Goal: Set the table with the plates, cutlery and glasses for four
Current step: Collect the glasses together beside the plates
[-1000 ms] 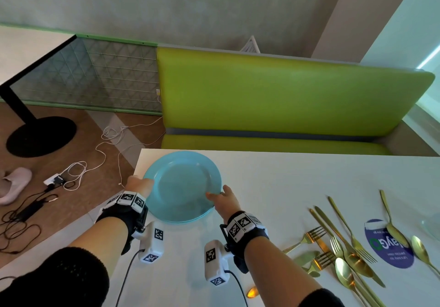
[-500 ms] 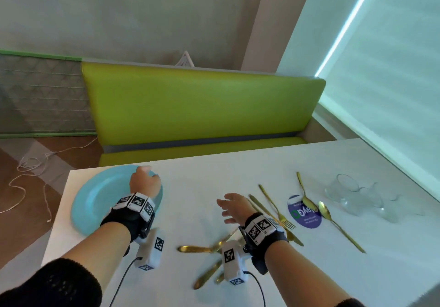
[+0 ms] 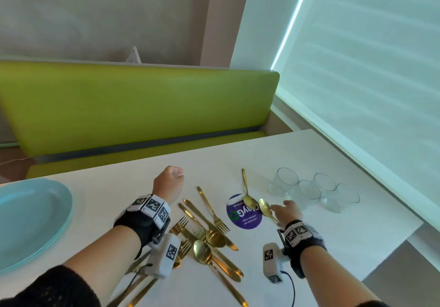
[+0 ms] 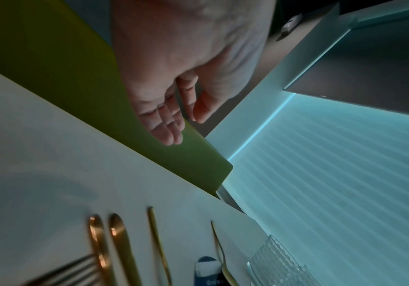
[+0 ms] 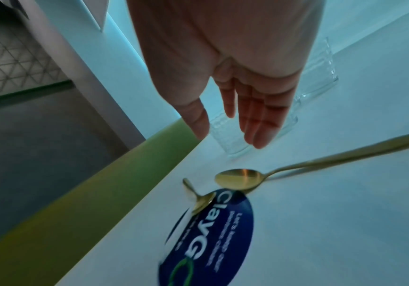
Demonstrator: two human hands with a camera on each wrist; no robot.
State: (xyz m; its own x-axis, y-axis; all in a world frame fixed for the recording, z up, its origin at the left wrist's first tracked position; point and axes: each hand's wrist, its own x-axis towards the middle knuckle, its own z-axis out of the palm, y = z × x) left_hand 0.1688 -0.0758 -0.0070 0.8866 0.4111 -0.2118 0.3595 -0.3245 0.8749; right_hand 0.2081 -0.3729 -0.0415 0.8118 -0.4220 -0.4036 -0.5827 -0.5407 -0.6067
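Both hands are empty. The right hand (image 3: 287, 211), fingers straight, reaches toward the glasses (image 3: 309, 188) just ahead, likely to pick one. The left hand (image 3: 169, 184) hovers loosely curled over the cutlery (image 3: 209, 225); plates (image 3: 31, 221) lie further left on the worktop (image 3: 345, 230).

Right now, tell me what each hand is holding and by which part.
Nothing is held. The left hand hangs loosely curled above the table; the right hand reaches, fingers straight, toward the glasses, not touching them.

Pale blue plates (image 3: 28, 216), gold cutlery (image 3: 209, 233), green bench (image 3: 142, 106) — sticker (image 3: 244, 213) seemingly purple-blue.
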